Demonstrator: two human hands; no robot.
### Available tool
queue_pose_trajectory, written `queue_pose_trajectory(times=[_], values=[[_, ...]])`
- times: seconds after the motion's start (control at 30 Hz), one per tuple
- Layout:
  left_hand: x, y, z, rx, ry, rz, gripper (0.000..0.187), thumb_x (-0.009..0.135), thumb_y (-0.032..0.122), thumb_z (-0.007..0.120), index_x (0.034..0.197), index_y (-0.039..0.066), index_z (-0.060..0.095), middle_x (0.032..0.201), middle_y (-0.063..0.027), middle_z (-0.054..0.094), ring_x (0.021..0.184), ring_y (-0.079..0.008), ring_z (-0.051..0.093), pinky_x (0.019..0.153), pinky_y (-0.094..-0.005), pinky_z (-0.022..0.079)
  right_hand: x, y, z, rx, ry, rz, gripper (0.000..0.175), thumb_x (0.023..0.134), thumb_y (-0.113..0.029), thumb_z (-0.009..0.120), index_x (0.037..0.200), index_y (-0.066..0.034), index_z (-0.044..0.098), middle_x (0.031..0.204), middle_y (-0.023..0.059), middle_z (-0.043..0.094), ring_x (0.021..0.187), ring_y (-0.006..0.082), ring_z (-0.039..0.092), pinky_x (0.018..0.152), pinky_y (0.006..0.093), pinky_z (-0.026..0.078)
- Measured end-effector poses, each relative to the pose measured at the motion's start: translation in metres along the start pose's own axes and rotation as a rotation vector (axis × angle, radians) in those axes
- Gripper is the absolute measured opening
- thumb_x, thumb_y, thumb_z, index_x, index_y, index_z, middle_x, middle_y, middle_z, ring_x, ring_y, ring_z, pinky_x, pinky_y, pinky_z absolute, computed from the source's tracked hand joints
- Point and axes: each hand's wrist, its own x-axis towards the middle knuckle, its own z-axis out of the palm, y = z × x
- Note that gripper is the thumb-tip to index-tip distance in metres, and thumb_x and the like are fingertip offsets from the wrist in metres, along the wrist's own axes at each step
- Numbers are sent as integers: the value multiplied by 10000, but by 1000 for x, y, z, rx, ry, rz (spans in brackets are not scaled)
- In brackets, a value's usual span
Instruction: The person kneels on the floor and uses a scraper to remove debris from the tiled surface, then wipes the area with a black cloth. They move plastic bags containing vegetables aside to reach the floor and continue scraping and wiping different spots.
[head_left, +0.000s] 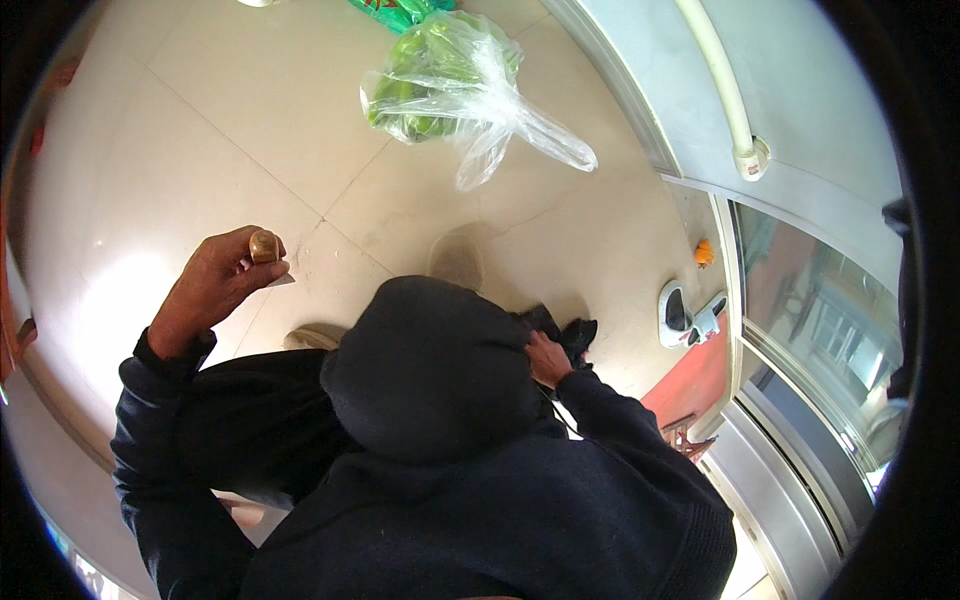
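Observation:
My left hand (217, 274) is raised over the floor at the left, its fingers wrapped around a wooden handle (264, 246) seen end-on. Below the thumb shows a small flat, pale piece, perhaps a blade (283, 280). At the right, my right hand (549, 358) is partly covered by the black cap or hood (427, 367) in the middle of the view. Its fingertips are hidden. Just beyond it is a black, uneven object (577, 337), too dark to name. Whether the right hand grips anything is unclear.
A clear plastic bag of green vegetables (442, 82) lies on the tiled floor (225, 135), beside a green bag (401, 11). Shoes (675, 315) and an orange fruit-like object (703, 253) lie near the glazed door frame (739, 300). A white pipe (716, 67) runs along the wall.

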Motion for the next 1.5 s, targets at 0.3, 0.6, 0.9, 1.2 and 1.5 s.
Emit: queue_pose_trajectory(times=[0.3,0.6,0.9,1.2,1.5], values=[[-4,15,1,-11,20,98,160,995,187,695,1052,43,655,878,-45,667,788,-143,609,731,-313,515,36,23,-99,13,-40,418,396,851,-286,730,1189,-96,648,1064,217,634,1030,458,623,815,542,538],[20,28,13,-107,28,205,170,995,158,696,1101,41,633,978,-51,667,851,-139,633,762,-300,531,218,-118,-245,454,390,-589,540,900,-371,727,1350,-89,629,1247,208,652,1210,366,594,1042,456,477],[30,50,27,-69,-118,147,211,984,108,683,1179,39,643,1072,-67,666,856,-138,622,775,-311,538,256,-190,-220,830,173,-660,229,900,-93,700,1122,-46,670,954,170,718,893,359,706,801,434,557],[32,38,15,-47,-52,90,331,1030,189,634,1316,23,630,1074,-118,711,850,-147,666,752,-298,568,148,28,-130,1278,695,386,247,946,-226,778,1008,13,766,890,36,756,772,116,671,679,291,536],[35,29,16,2,-100,101,340,1051,249,611,1268,-11,649,1042,-127,715,881,-183,683,765,-308,569,128,119,-90,1358,1075,528,182,928,-128,770,995,32,716,928,80,737,747,152,685,633,291,599]])
